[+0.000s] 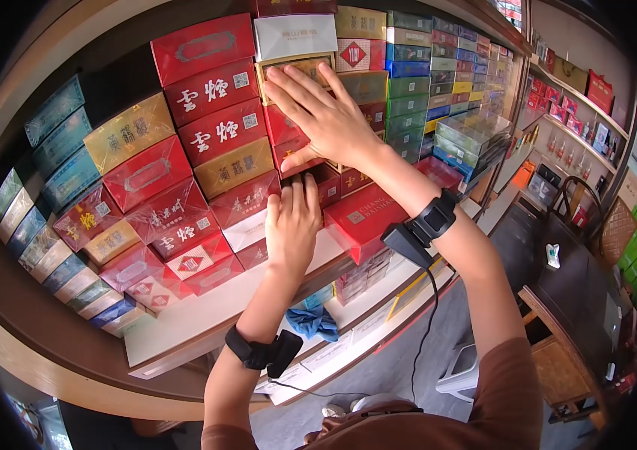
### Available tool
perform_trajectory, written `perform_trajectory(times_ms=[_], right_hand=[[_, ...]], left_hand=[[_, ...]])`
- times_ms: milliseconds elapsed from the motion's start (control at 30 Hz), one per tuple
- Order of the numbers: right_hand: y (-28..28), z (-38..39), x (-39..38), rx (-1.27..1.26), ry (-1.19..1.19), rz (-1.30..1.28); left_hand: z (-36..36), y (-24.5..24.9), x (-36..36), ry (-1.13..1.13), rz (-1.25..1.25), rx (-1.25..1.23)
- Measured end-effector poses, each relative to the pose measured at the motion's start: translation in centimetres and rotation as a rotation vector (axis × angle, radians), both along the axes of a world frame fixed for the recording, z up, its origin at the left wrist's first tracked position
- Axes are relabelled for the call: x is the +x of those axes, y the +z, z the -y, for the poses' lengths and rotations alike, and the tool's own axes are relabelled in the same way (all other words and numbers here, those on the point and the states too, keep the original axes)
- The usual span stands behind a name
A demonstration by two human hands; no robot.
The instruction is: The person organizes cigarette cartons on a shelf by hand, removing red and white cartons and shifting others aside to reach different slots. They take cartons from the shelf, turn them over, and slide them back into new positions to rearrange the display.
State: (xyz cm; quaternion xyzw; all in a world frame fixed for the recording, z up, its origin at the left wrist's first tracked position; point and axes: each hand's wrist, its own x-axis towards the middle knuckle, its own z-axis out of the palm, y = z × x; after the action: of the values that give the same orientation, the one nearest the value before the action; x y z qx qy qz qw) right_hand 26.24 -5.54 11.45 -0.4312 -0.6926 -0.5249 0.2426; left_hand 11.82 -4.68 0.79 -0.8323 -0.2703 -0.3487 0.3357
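Two bare hands were on a packed wall of boxes, L of & above the big red box lettered CHANG BAISHAN at the shelf front (landmark). R hand: fingers spread wide, laid flat over a gold-edged box & a red carton under it, both up & L of landmark; nothing gripped. L hand: just L of landmark, fingers nearly together, tips at a dark gap btwn cartons; couldn't tell if they pinched anything.

Step in hand, prob.: steadying or squaring that stack, R hand bracing, L hand feeling in the gap. Next move seemed to call for light, even pressure, R palm flat on the box faces so upper ones didn't slide.

Materials: cartons = flat-faced, sharp-edged blocks, many in glossy clear film w/ glare; landmark's film looked loose at its L corner. Farther L of landmark, lettered red cartons; up & R, green cartons, neatly columned. Shelf, down & L of landmark: smooth, pale. Below landmark: crumpled blue cloth, soft. Both wrists: strapped black devices w/ thin cords.
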Motion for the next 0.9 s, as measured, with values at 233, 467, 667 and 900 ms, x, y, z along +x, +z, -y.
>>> perform_trajectory(times_ms=[233, 467, 667, 900], right_hand=[[0.0, 0.1, 0.0, -0.008, -0.016, 0.011], [0.0, 0.2, -0.1, -0.007, 0.019, -0.027], [0.1, 0.3, -0.2, -0.01, 0.018, -0.025], [0.1, 0.1, -0.1, 0.002, 0.011, -0.006]], left_hand=[[-1.0, 0.6, -0.4, -0.129, 0.018, 0.053], [-1.2, 1.6, -0.8, -0.131, -0.073, -0.037], [-0.7, 2.7, -0.9, -0.211, -0.078, 0.192], [-2.6, 2.5, -0.8, -0.266, -0.159, 0.309]])
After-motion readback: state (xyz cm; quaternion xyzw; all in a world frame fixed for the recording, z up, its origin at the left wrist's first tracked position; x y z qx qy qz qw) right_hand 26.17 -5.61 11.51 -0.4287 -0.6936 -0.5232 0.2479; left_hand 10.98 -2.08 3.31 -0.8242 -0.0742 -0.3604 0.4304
